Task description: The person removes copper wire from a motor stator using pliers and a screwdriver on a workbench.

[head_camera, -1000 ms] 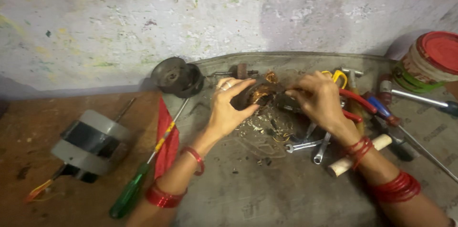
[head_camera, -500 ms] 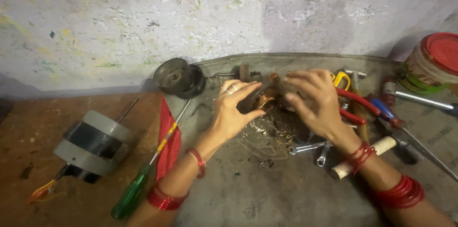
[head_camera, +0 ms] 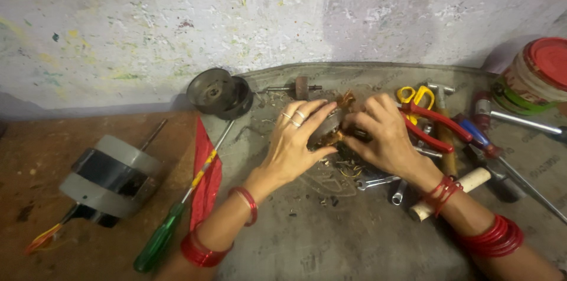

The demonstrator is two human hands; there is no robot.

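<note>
Both my hands meet over a small round motor part with copper windings [head_camera: 336, 122] on a grey mat [head_camera: 331, 239]. My left hand [head_camera: 295, 139] curls over its left side, fingers wrapped on top. My right hand [head_camera: 384, 133] grips its right side, with a dark tool tip or part under the fingers. Most of the wound part is hidden by my hands. Bits of wire and scrap [head_camera: 342, 169] lie just below it.
A grey motor housing [head_camera: 106, 177] lies at left, with a green-handled screwdriver [head_camera: 171, 222] and red cloth [head_camera: 207, 180] beside it. A dark end cap [head_camera: 220, 92], rotor shaft [head_camera: 295, 87], red pliers [head_camera: 431, 124], yellow scissors [head_camera: 413, 95], spanners [head_camera: 378, 182], wooden handle [head_camera: 449, 195] and red-lidded tub [head_camera: 537, 77] surround my hands.
The hands have shifted slightly on the wound part, with my left fingers now closed further over its top. The other things lie where they were.
</note>
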